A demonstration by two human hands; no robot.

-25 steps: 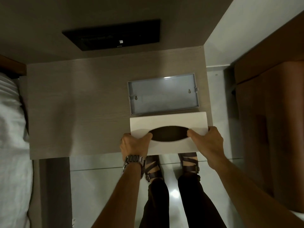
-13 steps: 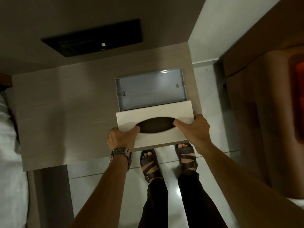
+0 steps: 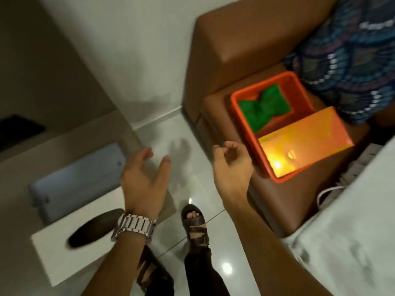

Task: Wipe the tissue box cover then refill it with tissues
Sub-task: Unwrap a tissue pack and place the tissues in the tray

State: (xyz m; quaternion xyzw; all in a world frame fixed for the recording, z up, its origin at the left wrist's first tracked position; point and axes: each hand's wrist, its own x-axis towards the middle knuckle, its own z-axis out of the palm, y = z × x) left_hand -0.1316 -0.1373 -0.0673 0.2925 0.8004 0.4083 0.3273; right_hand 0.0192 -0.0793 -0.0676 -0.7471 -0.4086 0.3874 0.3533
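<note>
The white tissue box cover [image 3: 55, 248] with its dark oval slot lies on the wooden table at the lower left, beside its grey base tray [image 3: 74, 180]. My left hand [image 3: 143, 180], with a metal watch on the wrist, hovers open above the table's right corner and holds nothing. My right hand [image 3: 232, 165] is in the air with loosely curled fingers, empty, just left of an orange tub [image 3: 237, 107]. The tub holds a green cloth [image 3: 265, 107] and a yellow-orange tissue pack [image 3: 303, 137].
The orange tub sits on a brown padded seat [image 3: 235, 50]. A patterned blue fabric [image 3: 352, 56] lies at the upper right, a white bed edge [image 3: 352, 242] at the lower right. Glossy floor tiles [image 3: 168, 133] and my sandalled feet are between the table and the seat.
Both hands have let go of the white cover, which now rests on the table. The view has swung right, to the seat with the orange tub, and both hands have moved that way.
</note>
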